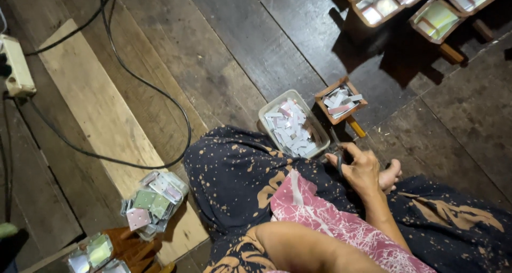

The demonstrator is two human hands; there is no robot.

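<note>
Patterned lap (pixel 240 171) nearest, right hand (pixel 362 171) fingers closed on scissors (pixel 340 158), dark plank floor (pixel 224 38) beneath.

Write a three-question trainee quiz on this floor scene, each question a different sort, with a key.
1. True or false: the right hand rests on the dark cloth over the person's lap.
2. Which sits nearer that hand: (a) the clear tub of paper slips, (b) the power strip, (c) the stack of small packets?
3. Fill in: the black cable runs across the ____ floor.

Key: 1 true; 2 a; 3 wooden. Whether the hand is closed on the dark thing under it cannot be told; the left hand is out of view.
</note>
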